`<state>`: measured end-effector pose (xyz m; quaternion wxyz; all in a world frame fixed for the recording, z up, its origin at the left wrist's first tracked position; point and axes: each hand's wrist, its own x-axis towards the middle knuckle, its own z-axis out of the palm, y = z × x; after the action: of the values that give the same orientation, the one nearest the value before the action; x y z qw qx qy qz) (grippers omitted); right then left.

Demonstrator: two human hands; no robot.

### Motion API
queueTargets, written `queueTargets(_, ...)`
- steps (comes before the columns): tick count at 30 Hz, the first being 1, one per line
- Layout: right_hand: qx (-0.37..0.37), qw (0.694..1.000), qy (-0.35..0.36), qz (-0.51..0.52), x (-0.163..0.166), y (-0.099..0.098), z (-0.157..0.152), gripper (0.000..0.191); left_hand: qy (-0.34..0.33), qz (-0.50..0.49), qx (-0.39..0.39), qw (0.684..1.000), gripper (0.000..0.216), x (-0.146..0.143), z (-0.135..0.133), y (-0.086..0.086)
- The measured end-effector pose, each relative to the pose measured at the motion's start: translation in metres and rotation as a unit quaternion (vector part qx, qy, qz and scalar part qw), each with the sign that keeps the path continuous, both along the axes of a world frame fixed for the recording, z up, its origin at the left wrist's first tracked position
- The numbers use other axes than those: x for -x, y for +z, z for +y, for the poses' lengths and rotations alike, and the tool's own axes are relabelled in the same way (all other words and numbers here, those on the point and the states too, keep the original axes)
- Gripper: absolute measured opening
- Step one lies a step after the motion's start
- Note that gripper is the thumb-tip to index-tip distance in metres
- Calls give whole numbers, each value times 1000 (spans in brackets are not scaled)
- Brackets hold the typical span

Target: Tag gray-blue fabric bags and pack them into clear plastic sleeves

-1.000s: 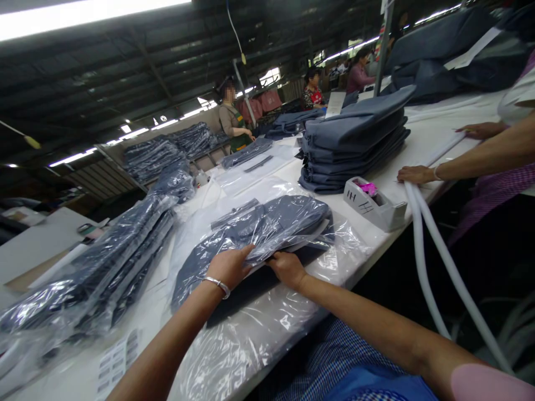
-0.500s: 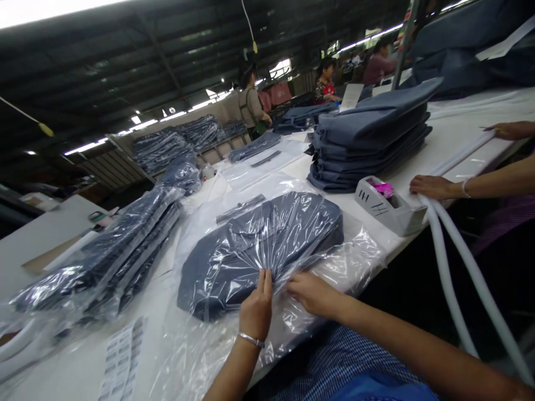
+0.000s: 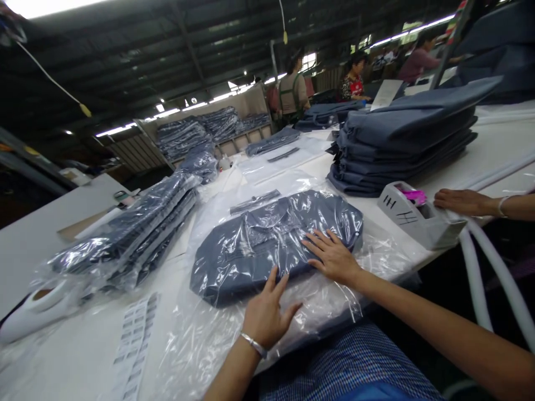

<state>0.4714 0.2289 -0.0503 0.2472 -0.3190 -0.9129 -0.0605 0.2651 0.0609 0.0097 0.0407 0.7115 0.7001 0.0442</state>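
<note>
A folded dark blue fabric item, which looks like a bag, lies inside a clear plastic bag point(image 3: 267, 234) in front of me. My left hand point(image 3: 267, 312) has its fingers spread, with the fingertips at the near edge of the wrapped item. Farther right, my right hand point(image 3: 332, 257) lies flat on the plastic, fingers apart. Neither hand grips anything. Beneath and around the item, more clear plastic point(image 3: 200, 340) is spread over the white table point(image 3: 87, 345).
Wrapped blue items point(image 3: 134, 228) are stacked at left, unwrapped ones point(image 3: 401, 139) at right. Beside these stands a tape dispenser point(image 3: 418, 217). A label sheet point(image 3: 136, 340) and a white roll point(image 3: 44, 303) lie front left. A co-worker's hand point(image 3: 466, 201) rests at right on white tubing point(image 3: 476, 273).
Both my hands have let go of the gathered plastic and opened; the right has moved up onto the item. The plastic now lies flatter. The co-worker's second hand has left the view.
</note>
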Motion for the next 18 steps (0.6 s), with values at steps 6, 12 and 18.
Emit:
queueTargets(6, -8, 999, 25, -33, -13, 4, -3, 59, 25, 73, -174, 982, 51, 83, 29, 36)
queueTargets(12, -28, 999, 7, -33, -50, -7, 16, 68, 26, 119, -148, 981, 57, 117, 14, -41)
queueTargets(18, -10, 998, 20, -53, -67, -15, 19, 68, -51, 107, -113, 986, 75, 114, 3, -53)
